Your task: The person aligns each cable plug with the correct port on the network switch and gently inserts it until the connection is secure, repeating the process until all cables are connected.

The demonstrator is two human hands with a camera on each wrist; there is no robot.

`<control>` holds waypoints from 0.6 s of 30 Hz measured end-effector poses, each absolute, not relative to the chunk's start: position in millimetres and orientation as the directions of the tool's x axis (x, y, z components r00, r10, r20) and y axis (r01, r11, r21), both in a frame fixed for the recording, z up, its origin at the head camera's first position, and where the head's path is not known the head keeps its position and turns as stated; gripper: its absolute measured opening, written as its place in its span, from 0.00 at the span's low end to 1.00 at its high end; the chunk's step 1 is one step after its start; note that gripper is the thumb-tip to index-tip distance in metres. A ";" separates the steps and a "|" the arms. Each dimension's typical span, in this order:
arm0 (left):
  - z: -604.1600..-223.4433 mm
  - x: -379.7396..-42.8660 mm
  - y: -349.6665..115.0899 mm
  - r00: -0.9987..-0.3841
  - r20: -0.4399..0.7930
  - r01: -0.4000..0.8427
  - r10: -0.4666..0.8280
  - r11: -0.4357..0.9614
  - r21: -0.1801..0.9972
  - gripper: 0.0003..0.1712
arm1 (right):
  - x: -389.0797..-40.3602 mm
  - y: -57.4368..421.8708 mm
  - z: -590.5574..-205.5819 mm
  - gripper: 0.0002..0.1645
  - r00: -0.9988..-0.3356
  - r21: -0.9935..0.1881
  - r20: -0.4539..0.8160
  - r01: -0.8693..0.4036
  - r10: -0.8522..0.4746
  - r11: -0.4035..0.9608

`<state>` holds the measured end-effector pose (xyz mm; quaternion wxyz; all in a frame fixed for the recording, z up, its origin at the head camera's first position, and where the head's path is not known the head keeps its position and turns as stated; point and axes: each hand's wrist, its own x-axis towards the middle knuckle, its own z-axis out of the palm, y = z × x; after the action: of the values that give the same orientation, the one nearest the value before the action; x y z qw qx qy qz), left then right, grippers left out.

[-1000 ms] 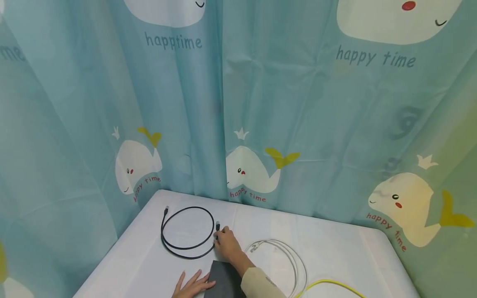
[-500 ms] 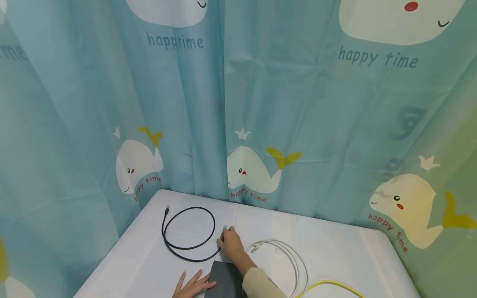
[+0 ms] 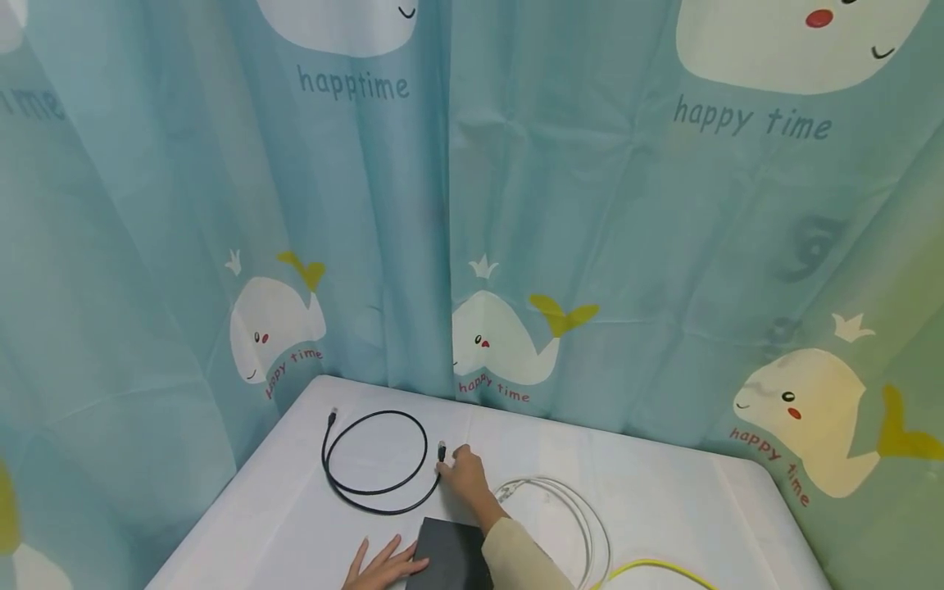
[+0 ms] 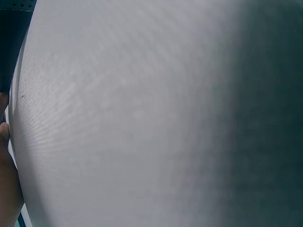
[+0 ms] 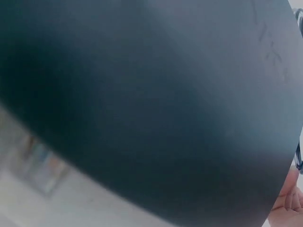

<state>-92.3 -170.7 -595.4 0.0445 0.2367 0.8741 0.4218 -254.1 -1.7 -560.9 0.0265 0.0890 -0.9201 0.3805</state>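
A black Ethernet cable (image 3: 382, 513) lies in a loose loop on the white table, its far plug (image 3: 332, 417) at the upper left. Just beside its near plug (image 3: 442, 451) is my right hand (image 3: 466, 479), thumb tip at the cable below the plug and the index finger apart from it. My left hand (image 3: 381, 567) lies with spread fingers against a dark grey box (image 3: 448, 555), fingertips over its left edge. In the right wrist view only part of the right hand (image 5: 286, 208) shows at the edge, near the black cable (image 5: 298, 158).
To the right lies a coiled light grey Ethernet cable (image 3: 587, 524). A yellow cable (image 3: 649, 562) curves along the front right. Blue curtains (image 3: 383, 205) printed with whales stand behind the white table (image 3: 664, 483).
My right hand has shifted the cable's near plug to the right, and its fingers have now spread away from the plug. The left hand stays at the box.
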 end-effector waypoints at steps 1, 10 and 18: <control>-595.8 -92.4 -170.8 -0.885 0.122 0.374 0.450 0.529 0.761 0.25 | -255.0 -1.4 -561.3 0.19 -0.984 -0.693 0.112 -0.179 -0.141 0.698; -596.2 -93.6 -171.1 -0.877 0.130 0.385 0.464 0.515 0.766 0.26 | -257.0 -2.2 -551.3 0.16 -0.990 -0.705 0.027 -0.116 -0.137 0.699; -597.2 -95.7 -174.5 -0.869 0.117 0.377 0.481 0.491 0.785 0.26 | -258.0 -5.6 -545.6 0.14 -0.986 -0.687 0.008 -0.127 -0.166 0.716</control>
<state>-95.7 -174.5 -597.2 0.0590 0.2491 0.8614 0.4386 -258.0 -5.6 -545.6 -0.0269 0.0791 -0.9258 0.3687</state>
